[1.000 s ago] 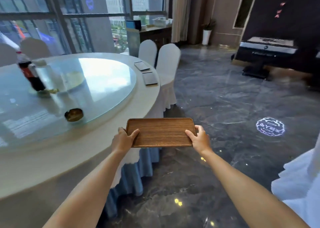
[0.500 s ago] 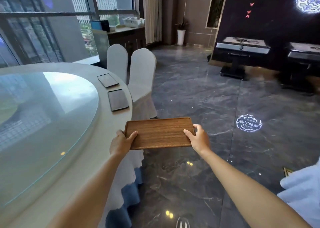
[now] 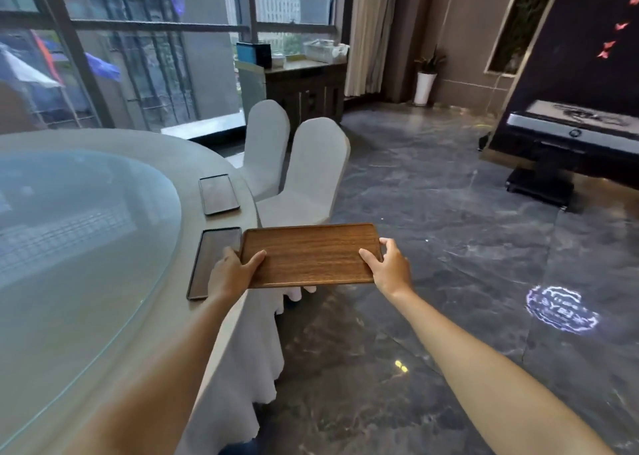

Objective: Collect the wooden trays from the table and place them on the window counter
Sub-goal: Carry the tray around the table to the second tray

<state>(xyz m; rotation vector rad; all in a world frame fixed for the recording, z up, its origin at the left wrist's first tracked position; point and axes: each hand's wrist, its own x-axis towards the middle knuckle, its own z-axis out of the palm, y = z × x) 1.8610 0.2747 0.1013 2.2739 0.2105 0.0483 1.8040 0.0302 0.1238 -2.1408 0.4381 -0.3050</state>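
I hold a flat brown wooden tray (image 3: 311, 255) level in front of me, just past the table's edge. My left hand (image 3: 231, 274) grips its left end and my right hand (image 3: 389, 268) grips its right end. Two more trays lie on the rim of the round table (image 3: 166, 164): the nearer tray (image 3: 211, 264) lies right beside my left hand, partly hidden by it, and the farther tray (image 3: 218, 194) lies beyond it. The window counter (image 3: 304, 70), a dark wooden cabinet, stands at the back by the window.
Two white-covered chairs (image 3: 307, 174) stand against the table between me and the counter. A glass turntable (image 3: 69, 233) covers the table's middle. The counter carries a white basket (image 3: 325, 50) and a blue box (image 3: 252, 52). Dark marble floor stretches to the right; black equipment (image 3: 567, 143) stands far right.
I have moved forward along the table's edge carrying the tray; the two trays on the table and the chairs are now much closer. My grip on the tray is unchanged.
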